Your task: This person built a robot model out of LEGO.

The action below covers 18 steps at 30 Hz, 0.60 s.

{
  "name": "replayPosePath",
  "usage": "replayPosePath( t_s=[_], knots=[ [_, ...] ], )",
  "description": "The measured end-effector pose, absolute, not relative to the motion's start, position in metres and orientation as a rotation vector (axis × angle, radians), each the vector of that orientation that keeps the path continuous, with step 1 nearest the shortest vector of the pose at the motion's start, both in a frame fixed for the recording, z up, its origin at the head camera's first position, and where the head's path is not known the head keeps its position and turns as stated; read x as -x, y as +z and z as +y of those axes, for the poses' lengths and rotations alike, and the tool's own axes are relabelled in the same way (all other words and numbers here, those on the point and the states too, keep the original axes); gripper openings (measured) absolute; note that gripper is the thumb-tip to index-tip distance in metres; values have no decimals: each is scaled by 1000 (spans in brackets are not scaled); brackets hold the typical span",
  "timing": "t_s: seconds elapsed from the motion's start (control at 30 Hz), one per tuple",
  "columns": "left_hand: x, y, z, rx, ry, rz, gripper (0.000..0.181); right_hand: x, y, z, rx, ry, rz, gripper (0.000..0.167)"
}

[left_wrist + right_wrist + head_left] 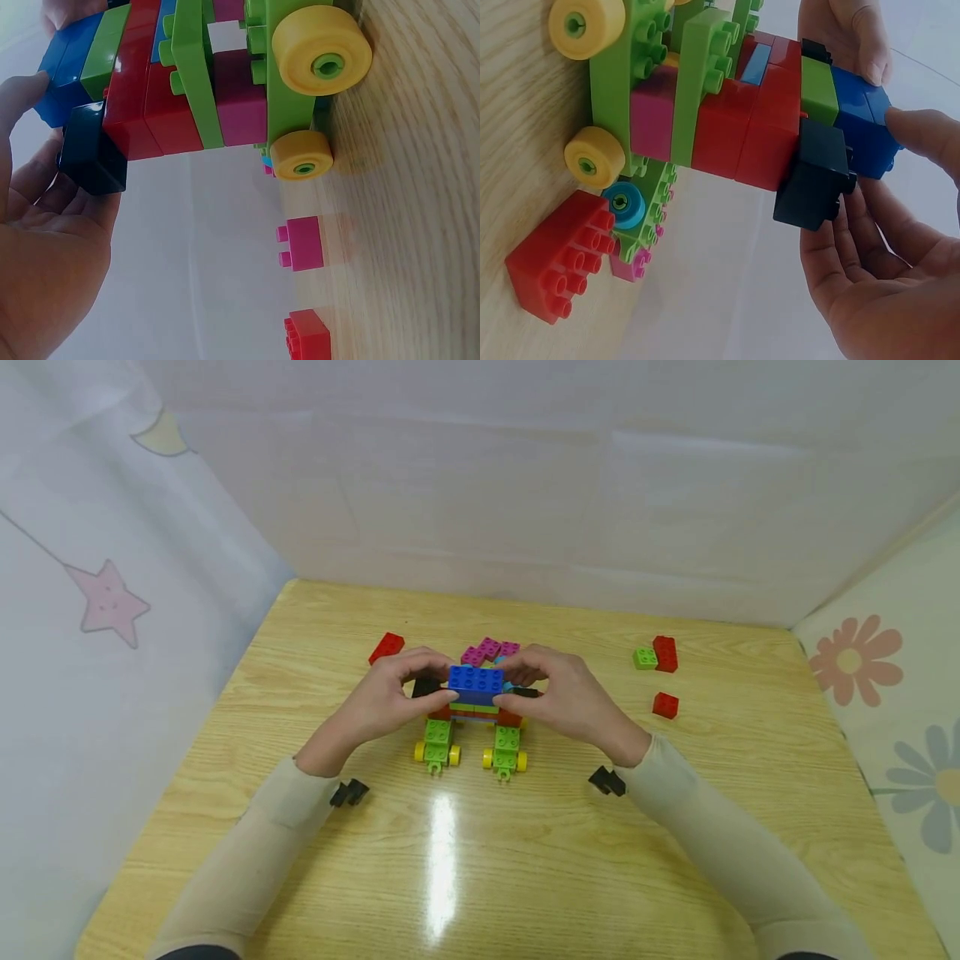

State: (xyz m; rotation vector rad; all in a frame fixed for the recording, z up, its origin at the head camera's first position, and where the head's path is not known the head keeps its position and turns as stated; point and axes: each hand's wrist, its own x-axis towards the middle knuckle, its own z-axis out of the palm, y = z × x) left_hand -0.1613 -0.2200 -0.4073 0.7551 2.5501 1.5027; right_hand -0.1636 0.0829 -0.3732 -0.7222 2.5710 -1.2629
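Wheeled model of stacked plastic toy bricks (476, 710) stands at the centre of the head frame, one model carried on one pale wood-grain bench (525, 868). Two cream sleeves (281, 827) reach in from the lower left and lower right of that frame, each ending in a bare hand.

The left hand (375, 697) comes to the model's top from the left. Its fingers are part-way open, thumb on the near face of the glossy blue studded block (476, 681) and the others curved behind, pinching its left end. The right hand (573, 697) does the same at the right end: fingers parted by the block's thickness, with the block between thumb and fingers. A seam splits the blue block into two layers; eight studs show on top.

Below it, two lime-green studded base pieces (437, 739) point toward the bottom of the head frame. Three red bricks (387, 647) lie apart from the model, one left of the hands and two at the right. Two black bricks (810, 176) jut out, one per side. Three magenta bricks (489, 648) show just above the hands. One small lime-green brick (645, 657) sits just beside the upper-right red one.

Four yellow wheels (454, 756) show at the near end; one turquoise wheel (624, 204) is at lower left in the right wrist view.
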Motion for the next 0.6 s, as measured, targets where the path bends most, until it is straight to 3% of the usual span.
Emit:
replayPosePath(
  t_s=[0.6],
  knots=[
    [163, -408, -223, -719, 1458, 2580, 29, 164, -385, 118, 506, -1347, 2585, 32]
  ],
)
